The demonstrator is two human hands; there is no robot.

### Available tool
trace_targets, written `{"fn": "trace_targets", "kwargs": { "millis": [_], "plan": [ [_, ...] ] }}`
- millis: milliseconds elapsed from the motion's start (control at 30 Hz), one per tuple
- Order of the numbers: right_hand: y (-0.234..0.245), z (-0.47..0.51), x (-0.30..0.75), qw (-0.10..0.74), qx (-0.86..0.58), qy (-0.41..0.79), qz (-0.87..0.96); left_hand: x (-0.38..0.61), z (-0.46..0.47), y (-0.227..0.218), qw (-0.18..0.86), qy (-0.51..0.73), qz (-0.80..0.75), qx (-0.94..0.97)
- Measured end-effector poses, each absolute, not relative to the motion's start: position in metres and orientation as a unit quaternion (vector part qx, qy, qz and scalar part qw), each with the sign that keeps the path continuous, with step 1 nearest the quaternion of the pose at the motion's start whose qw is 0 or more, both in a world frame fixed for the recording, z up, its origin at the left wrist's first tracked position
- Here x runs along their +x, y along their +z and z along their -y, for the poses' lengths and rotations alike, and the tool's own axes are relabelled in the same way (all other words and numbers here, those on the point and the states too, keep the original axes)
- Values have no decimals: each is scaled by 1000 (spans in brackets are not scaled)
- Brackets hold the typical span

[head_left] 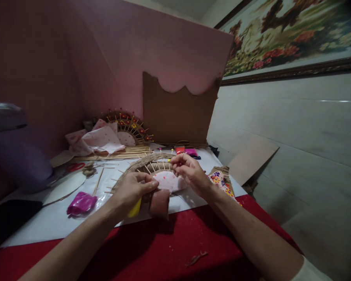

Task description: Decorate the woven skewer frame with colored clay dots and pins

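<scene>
Right forearm [248, 230] nearest; right hand [191, 171] fingers together; left hand [133, 190] fingers: cannot tell; best work lightly near thin sticks [148, 169].

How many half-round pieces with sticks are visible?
2: a decorated half-round piece at the back, near the brown cardboard, and a plainer half-round piece in front, partly covered by the left hand and right hand. Others may be hidden.

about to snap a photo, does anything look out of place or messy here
A twisted, brownish scrap lies loose on the red cloth. It looks stray, being off the white sheet where most things lie.
</scene>
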State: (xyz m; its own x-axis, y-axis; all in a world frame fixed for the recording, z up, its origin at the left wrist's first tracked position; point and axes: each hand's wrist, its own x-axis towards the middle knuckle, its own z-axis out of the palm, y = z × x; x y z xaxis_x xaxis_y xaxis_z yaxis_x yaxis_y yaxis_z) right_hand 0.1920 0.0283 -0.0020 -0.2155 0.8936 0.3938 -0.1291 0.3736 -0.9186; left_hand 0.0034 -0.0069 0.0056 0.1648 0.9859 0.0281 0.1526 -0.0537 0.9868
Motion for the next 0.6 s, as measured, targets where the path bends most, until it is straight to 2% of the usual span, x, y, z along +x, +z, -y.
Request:
{"fn": "trace_targets", "kwargs": {
  "millis": [167, 267, 433, 600],
  "plan": [
    [-5, -23, 182, 536, -284, 491, 626, 4, 10, -4, 215, 354, -510, 754],
    [-5, -19, 178, 552, -288, 481, 617, 3, 11, -7, 113, 372, -482, 785],
    [-2, -16, 178, 558, -345, 407, 636, 0, 11, -3, 65, 434, -446, 780],
    [-2, -14, 175, 548, -321, 411, 654, -1, 13, -1, 90, 466, -446, 759]
  ]
}}
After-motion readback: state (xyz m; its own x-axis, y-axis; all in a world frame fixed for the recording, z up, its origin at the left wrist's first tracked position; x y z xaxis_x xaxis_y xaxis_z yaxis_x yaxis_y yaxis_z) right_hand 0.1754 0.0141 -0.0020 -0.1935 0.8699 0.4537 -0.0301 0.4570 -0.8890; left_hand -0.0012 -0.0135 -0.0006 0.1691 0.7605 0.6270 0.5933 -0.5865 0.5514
